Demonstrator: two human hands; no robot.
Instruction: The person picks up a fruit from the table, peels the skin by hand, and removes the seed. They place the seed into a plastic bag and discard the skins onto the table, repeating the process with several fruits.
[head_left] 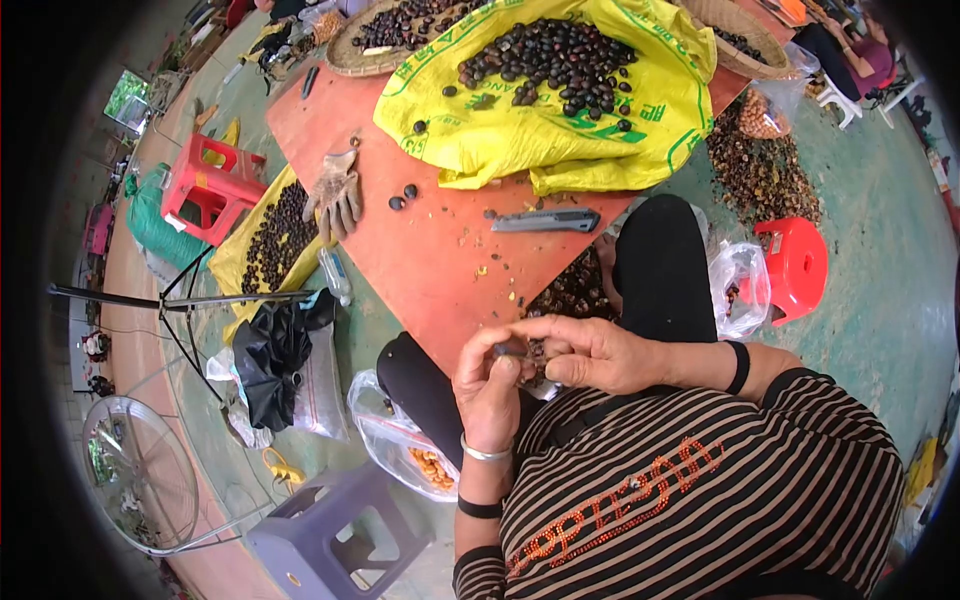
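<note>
My left hand [487, 395], with a silver bangle at its wrist, pinches a small dark nut [506, 350] between thumb and fingers above my lap. Facing it, my right hand [595, 355] has its index finger reaching to the left fingertips and its thumb bent beneath. What lies between the right fingers is partly hidden. On the orange-red board [420, 280] before me rests a grey utility knife [545, 220]. Many dark nuts [560, 65] are heaped on a yellow sack [430, 130] at the board's far side. A worn glove [337, 195] lies near the left edge.
Shell scraps [765, 165] cover the floor at right, near a red stool [797, 270]. A purple stool [335, 535] and a clear bag [400, 440] holding orange-brown kernels are at lower left. Further left are a tripod stand [180, 300] and a fan [140, 470].
</note>
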